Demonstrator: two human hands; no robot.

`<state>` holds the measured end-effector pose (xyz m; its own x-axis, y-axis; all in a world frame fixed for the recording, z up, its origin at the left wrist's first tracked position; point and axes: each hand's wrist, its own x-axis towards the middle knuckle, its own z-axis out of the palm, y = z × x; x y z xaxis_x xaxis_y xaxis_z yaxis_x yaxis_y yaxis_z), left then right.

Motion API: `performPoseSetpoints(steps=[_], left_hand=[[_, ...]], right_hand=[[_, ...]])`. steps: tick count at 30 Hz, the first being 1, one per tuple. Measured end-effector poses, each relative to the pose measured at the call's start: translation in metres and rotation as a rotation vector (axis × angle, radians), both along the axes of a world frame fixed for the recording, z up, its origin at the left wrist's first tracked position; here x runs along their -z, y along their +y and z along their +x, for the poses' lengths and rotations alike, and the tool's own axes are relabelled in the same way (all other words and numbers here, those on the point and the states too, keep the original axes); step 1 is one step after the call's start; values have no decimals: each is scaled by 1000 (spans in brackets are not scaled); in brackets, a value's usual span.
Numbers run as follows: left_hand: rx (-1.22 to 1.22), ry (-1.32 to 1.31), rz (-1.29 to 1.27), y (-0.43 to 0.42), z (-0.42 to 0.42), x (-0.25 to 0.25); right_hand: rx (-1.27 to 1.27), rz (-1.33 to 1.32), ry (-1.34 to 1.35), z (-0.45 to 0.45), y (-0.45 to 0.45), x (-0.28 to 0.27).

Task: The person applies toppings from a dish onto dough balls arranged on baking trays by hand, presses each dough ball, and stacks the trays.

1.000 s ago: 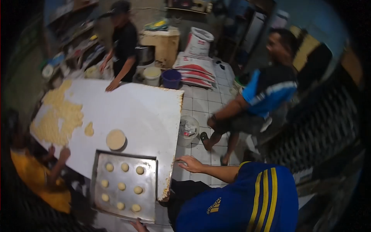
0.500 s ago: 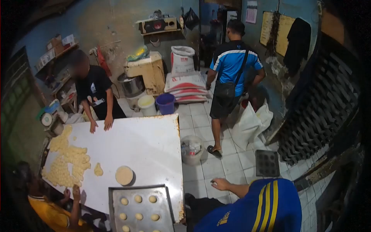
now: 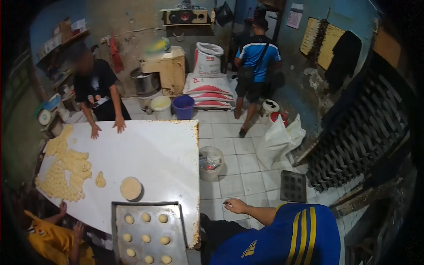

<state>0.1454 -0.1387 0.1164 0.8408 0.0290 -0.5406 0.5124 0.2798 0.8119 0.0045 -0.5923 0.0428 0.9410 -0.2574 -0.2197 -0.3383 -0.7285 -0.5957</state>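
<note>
My right hand (image 3: 236,206) reaches out from a blue sleeve at the lower right, over the floor beside the table. Its fingers look loosely curled, and a tiny item may be at the fingertips, too small to name. Out of view is my left hand. Nearest to the right hand is a metal baking tray (image 3: 181,229) with several round dough balls (image 3: 145,238) in rows, on the front of the white table (image 3: 163,154). Behind the tray stands a round tub (image 3: 130,188) of pale contents. Many dough pieces (image 3: 66,181) crowd the table's left end.
A person in black (image 3: 95,88) rests both hands on the table; another in yellow (image 3: 57,238) is at its near left. A third (image 3: 258,57) walks at the back. A waste bucket (image 3: 211,170), white sack (image 3: 278,143), dark moulded pan (image 3: 293,186) and stacked sacks (image 3: 210,88) stand around.
The view has swung slightly, shifting the table left. The person in blue and black has walked farther back. My right hand stays beside the table; the person in yellow has drawn their hands lower.
</note>
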Motion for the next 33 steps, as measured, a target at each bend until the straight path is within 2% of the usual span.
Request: performPoseSetpoints(steps=[4,6,7,9,13,18,22,23,24,25,26,27,28,29,30,32,33], left_hand=[[-63,-12,-16,17,-7,-2],[-119,-11,-21,27,-14,-3],[-150,-10,-28,31,-17,-3],[-212,-1,-39,40,-26,-2],[-312,2,-29,56,-35,3],[-462,22,-24,66,-51,26],[-628,-23,-32,67,-92,64],[-645,-41,-29,70,-107,78],[-668,-65,-15,74,-121,90],[-662,-48,59,83,-133,119],[-655,-29,132,93,-146,150],[-647,-22,181,100,-173,185],[-744,77,130,95,-171,180],[-715,50,184,92,-168,173],[-679,8,225,88,-165,167],[-765,64,33,84,-165,155],[-715,181,151,85,-159,145]], right_hand=[[-73,-15,18,14,-4,7],[-29,78,34,31,0,-3],[-86,84,24,48,6,-13],[91,141,-71,72,16,-27],[-34,230,-237,167,53,-82],[-395,255,-340,332,126,-136],[-634,93,-425,462,191,-87],[-642,60,-355,484,212,-82],[-713,-10,-473,506,227,-56],[-792,-70,-380,531,241,-43],[-918,-143,-378,557,246,-4],[-968,-285,-392,559,260,-14],[-1032,-295,-421,568,267,0],[-1034,-390,-435,572,275,8],[-1047,-340,-457,579,273,17],[-1081,-328,-517,575,273,2],[-1099,-328,-520,576,273,-7]])
